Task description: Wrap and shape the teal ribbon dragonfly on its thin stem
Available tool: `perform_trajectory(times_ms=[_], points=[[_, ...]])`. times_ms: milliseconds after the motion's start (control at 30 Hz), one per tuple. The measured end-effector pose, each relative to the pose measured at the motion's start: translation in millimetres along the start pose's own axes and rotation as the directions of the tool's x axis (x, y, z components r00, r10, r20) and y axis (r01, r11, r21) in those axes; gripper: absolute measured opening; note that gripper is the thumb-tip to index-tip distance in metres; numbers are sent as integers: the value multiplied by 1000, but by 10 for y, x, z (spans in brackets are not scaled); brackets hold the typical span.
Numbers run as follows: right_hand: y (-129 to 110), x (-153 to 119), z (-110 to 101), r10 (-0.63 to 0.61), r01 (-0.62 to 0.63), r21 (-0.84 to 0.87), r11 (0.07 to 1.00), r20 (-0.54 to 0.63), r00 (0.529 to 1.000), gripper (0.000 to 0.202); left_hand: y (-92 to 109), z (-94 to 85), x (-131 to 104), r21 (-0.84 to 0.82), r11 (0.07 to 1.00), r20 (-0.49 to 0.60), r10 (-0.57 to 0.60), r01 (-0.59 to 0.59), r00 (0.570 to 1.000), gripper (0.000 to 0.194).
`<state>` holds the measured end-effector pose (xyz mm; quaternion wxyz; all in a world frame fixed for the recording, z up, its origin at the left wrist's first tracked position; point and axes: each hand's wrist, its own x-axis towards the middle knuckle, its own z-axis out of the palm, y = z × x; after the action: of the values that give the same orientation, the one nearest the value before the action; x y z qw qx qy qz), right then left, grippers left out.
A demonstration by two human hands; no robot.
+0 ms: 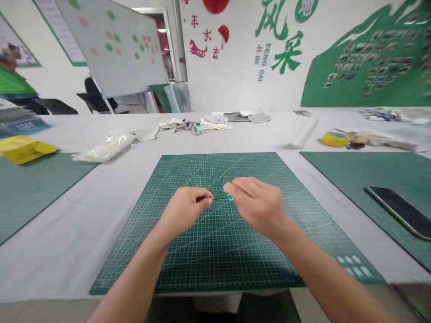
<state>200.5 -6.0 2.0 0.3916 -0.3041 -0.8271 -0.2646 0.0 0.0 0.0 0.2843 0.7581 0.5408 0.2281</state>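
My left hand (186, 208) is closed in a pinch over the green cutting mat (208, 251). From its thumb and forefinger a thin dark strand runs toward my right hand; whether it is thread, wire or a needle is too small to tell. Facing it, my right hand (259, 206) is closed with the fingers bent down. At its fingertips shows a small turquoise piece (230, 197), mostly hidden by the fingers. Both hands are raised a little above the mat, a short gap apart.
More cutting mats lie left and right, a phone (400, 211) on the right one. A yellow packet (27, 148), a clear plastic bag (109, 147), folded cloths (213, 122) and a white roll (305, 133) lie around. A person in green (15, 83) is at far left.
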Motion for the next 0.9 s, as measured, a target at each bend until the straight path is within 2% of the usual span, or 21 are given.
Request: perform_trajectory(times_ms=[200,400,567,667,800,900], points=[[193,104,-15,25,-36,222,974,51,998,23,142,-54,-86,132,987,50,88,-94,995,21],[383,151,102,119,-174,461,870,145,982,17,256,-107,-69,154,963,88,209,-221,974,20],[490,32,353,247,-348,576,739,249,937,17,234,-99,-34,18,951,77,307,-309,949,17],[538,-71,532,257,-420,635,648,337,906,17,198,-119,-47,-38,946,66,324,-323,944,16],[571,-161,685,269,-495,674,548,419,867,17,160,-162,-69,-24,942,27,336,-335,941,16],[582,-185,708,317,-545,651,528,445,838,17,138,-169,-73,62,927,0,371,-371,928,17]])
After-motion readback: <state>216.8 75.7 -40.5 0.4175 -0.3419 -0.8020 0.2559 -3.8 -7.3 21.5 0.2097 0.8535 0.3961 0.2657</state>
